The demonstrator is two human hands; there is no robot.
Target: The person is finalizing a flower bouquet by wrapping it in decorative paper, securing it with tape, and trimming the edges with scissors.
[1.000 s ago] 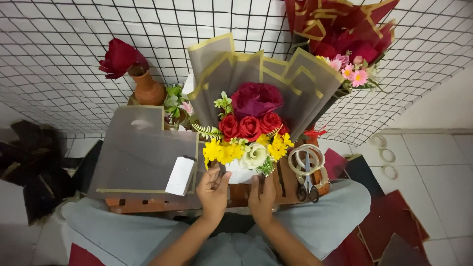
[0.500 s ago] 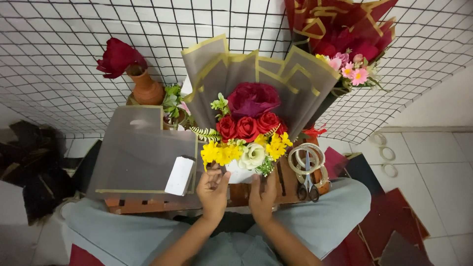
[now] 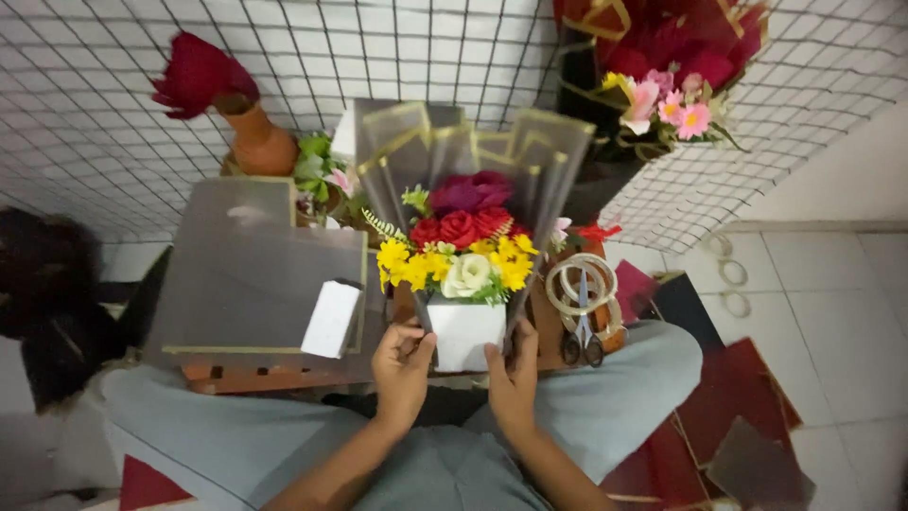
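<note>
The bouquet (image 3: 463, 255) is gripped at its white base by the left hand (image 3: 402, 364) and right hand (image 3: 514, 378), fingers closed. Scissors (image 3: 579, 326) are seen just right of the bouquet, a white box (image 3: 331, 319) just left.

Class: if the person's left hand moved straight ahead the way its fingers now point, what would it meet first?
The left hand already touches the white paper-wrapped base of the bouquet; going on, probably the yellow flowers above, though depth is unclear.

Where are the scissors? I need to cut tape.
In the head view, the scissors lie right of the bouquet, across the tape rolls, near the right hand.
</note>
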